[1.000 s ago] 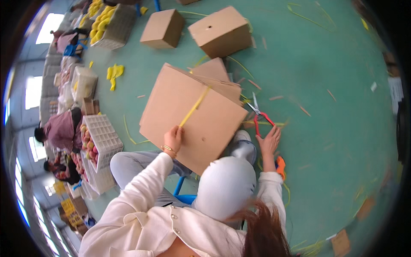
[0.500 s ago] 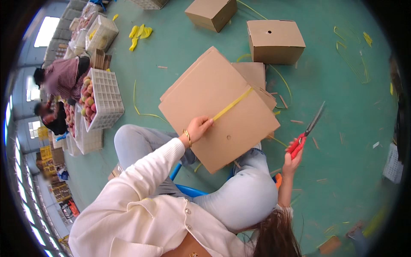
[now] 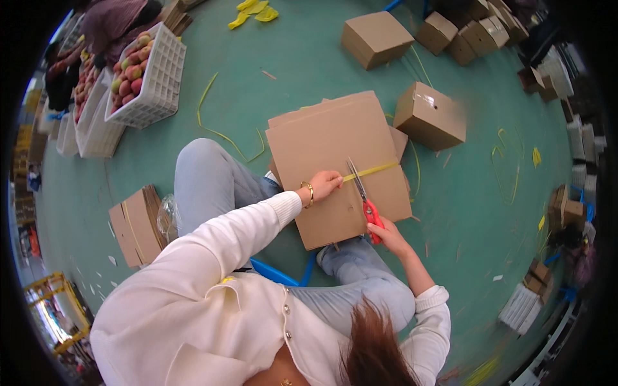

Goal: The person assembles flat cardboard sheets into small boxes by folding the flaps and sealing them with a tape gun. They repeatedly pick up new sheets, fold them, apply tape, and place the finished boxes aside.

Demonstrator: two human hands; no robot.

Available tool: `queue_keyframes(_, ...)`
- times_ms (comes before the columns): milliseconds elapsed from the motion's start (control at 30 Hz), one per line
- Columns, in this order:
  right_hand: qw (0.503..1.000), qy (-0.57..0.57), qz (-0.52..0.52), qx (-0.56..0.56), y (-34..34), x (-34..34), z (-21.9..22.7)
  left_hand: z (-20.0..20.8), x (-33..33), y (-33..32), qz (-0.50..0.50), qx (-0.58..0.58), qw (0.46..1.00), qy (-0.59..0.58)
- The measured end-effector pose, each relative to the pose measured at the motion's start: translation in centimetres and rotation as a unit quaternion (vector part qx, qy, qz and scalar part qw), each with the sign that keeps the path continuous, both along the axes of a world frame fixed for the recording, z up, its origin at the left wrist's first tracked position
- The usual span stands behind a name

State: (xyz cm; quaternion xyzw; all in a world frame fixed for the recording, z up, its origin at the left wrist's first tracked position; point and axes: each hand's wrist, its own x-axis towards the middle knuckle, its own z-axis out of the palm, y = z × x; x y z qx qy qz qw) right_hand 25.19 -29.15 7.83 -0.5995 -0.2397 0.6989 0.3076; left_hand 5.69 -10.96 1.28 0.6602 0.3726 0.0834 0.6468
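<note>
A stack of flattened cardboard boxes point(image 3: 322, 145) lies in front of my knees, with a yellow strap point(image 3: 380, 170) running across its top. My left hand point(image 3: 324, 186), a gold bracelet at its wrist, is closed on the strap near the middle of the top sheet. In my right hand point(image 3: 388, 233) are scissors point(image 3: 370, 213) with red handles. Their long metal blades lie over the cardboard and reach the strap just right of my left fingers. Whether the strap sits between the blades I cannot tell.
Two closed cardboard boxes point(image 3: 430, 117) stand beyond the stack. White crates point(image 3: 158, 83) of apples and a person in a checked shirt point(image 3: 119, 22) are at the far left. Another bundle of flat cardboard point(image 3: 134, 226) stands by my left knee. Loose yellow straps point(image 3: 219, 132) litter the green floor.
My right hand has brought the scissors in from the right, over the cardboard to the strap. My left hand still pinches the strap. The whole view has turned.
</note>
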Motion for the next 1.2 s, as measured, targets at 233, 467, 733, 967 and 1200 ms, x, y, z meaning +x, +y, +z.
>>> queue_keyframes(233,0.994,-0.045,-0.086,0.059,4.0,0.6,0.3,6.2,-5.2,-1.3,-0.296,0.415,0.860,0.020)
queue_keyframes(467,0.973,-0.076,-0.137,0.170,7.8,-1.2,2.6,15.2,-33.0,6.1,0.251,0.385,0.888,-0.019)
queue_keyframes(733,0.970,-0.135,-0.161,0.123,7.6,-9.6,12.8,-1.3,-72.4,-6.0,0.535,-0.050,0.630,0.561)
queue_keyframes(967,0.949,-0.232,-0.196,0.079,5.7,-13.8,19.3,-6.0,-74.0,-6.3,0.582,-0.080,0.555,0.589)
queue_keyframes(1200,0.939,-0.253,-0.207,0.110,5.3,-17.7,21.8,-6.5,-76.5,-4.5,0.512,-0.069,0.590,0.621)
